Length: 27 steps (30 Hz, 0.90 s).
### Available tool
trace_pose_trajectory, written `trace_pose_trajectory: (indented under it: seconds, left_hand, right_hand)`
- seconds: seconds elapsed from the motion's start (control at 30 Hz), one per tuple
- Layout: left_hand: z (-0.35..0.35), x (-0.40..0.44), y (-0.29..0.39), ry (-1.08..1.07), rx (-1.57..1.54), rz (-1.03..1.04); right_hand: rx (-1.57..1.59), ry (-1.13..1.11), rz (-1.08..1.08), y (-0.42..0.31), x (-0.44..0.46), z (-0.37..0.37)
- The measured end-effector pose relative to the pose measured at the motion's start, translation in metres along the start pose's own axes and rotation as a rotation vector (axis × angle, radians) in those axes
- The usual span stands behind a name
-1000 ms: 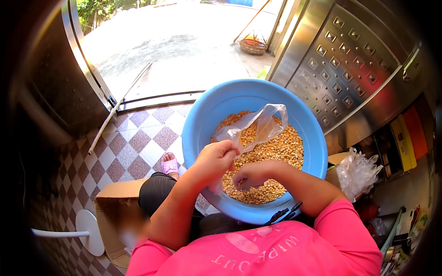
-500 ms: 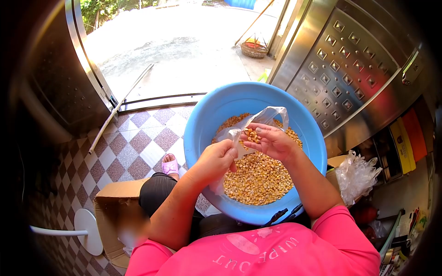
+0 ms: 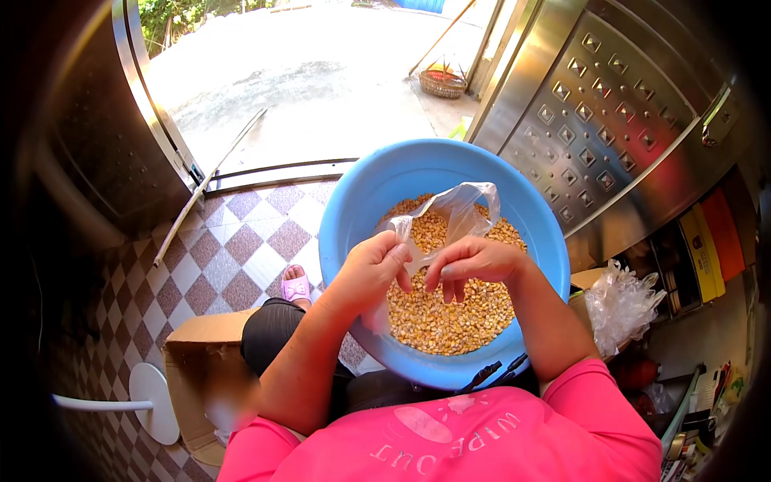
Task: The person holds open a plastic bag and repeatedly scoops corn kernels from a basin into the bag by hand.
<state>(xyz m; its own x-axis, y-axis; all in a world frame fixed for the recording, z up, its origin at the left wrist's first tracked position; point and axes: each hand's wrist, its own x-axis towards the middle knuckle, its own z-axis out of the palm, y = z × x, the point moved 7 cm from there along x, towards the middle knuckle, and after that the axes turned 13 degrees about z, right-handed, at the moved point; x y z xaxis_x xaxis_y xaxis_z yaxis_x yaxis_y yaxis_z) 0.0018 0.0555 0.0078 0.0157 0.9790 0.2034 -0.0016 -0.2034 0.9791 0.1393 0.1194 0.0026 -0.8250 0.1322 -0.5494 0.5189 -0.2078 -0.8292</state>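
Observation:
In the head view, a large blue plastic tub (image 3: 353, 189) stands in front of me with loose yellow corn kernels (image 3: 450, 325) in it. My left hand (image 3: 377, 263) is closed in a pinch on the rim of a clear plastic bag (image 3: 474, 201), whose mouth spreads over the kernels. Part of the bag hangs below that hand along the tub's left side. My right hand (image 3: 479, 261) is turned palm down above the kernels, right of the left hand and by the bag's near edge. Its fingers droop loosely apart, and no kernels show in them; the palm is hidden.
A cardboard box (image 3: 201, 329) and the round white base (image 3: 155, 404) of a stand are on the tiled floor at left. Crumpled clear plastic bags (image 3: 622, 305) sit at right. A pole (image 3: 210, 185) leans across the doorway; a wicker basket (image 3: 442, 83) stands outside.
My right hand has turned from palm up, with kernels in it, to palm down with fingers drooping. The kernels have left its fingers. My left hand keeps the bag, shifted slightly.

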Motion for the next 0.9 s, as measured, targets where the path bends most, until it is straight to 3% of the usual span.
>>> trace_pose_trajectory:
  seconds: [0.03, 0.07, 0.13, 0.23, 0.33, 0.67, 0.87, 0.9]
  left_hand:
    - [0.0, 0.0, 0.003, -0.001, -0.001, -0.003]
    - [0.0, -0.001, 0.006, 0.004, -0.006, -0.029]
    - [0.001, -0.001, 0.007, 0.004, -0.01, -0.055]
    - [0.0, -0.002, 0.003, -0.005, -0.002, -0.063]
    - [-0.001, -0.002, 0.001, -0.014, 0.002, -0.05]
    - [0.001, -0.001, 0.001, -0.039, 0.011, -0.034]
    - [0.001, 0.0, -0.005, -0.022, -0.012, -0.005]
    - [0.0, 0.0, -0.005, -0.015, -0.015, 0.006]
  right_hand:
    - [-0.164, -0.06, 0.153, 0.011, 0.007, 0.013]
    - [-0.161, -0.06, 0.152, 0.015, 0.014, 0.022]
    - [-0.809, 0.164, 0.483, 0.045, 0.029, 0.023]
    - [-1.083, 0.043, 0.666, 0.076, 0.046, 0.032]
    - [-1.039, -0.102, 0.696, 0.085, 0.049, 0.054]
    - [-0.852, -0.277, 0.577, 0.083, 0.05, 0.059]
    - [-0.165, -0.159, 0.286, 0.033, 0.025, 0.032]
    - [-0.166, -0.159, 0.287, 0.032, 0.021, 0.027]
